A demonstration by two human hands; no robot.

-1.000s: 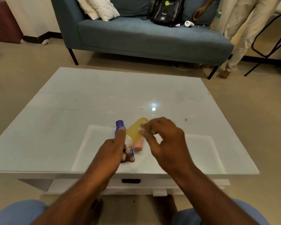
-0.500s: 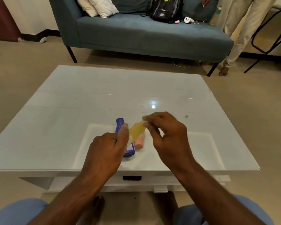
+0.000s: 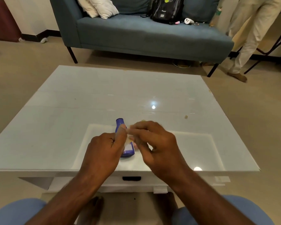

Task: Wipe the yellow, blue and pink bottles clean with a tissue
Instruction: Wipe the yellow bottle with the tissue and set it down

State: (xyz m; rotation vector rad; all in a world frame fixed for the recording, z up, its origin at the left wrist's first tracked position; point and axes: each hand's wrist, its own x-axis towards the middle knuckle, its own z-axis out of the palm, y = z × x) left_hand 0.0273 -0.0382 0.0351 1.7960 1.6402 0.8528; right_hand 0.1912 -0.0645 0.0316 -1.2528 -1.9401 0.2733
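The person sits at a white worktop (image 3: pixel 55 127) with both hands close together over its near edge. The left hand (image 3: pixel 104 150) is curled tight, and its thumb points up. The right hand (image 3: pixel 154 143) is curled too, with its fingertips pressed against the left thumb. Between the two hands a small pale bit shows, partly yellow. It is blurred and mostly hidden, so I cannot tell if it is the yellow bottle or the tissue, or which hand grips it.

The blue bottle (image 3: pixel 126 150) lies on its side on the worktop, right under the hands. Its cap end points away from the person, toward the sofa (image 3: pixel 144 34). A tiny pink patch (image 3: pixel 136 146) peeks out just beside the blue bottle, under the right hand. It is too hidden to say much more.

A small crumb (image 3: pixel 186 117) sits on the worktop, off to the right and apart from the hands.

On the sofa there are white pillows (image 3: pixel 102 7) and a black backpack (image 3: pixel 167 8). Another person in light trousers (image 3: pixel 246 38) stands at the sofa's right end.
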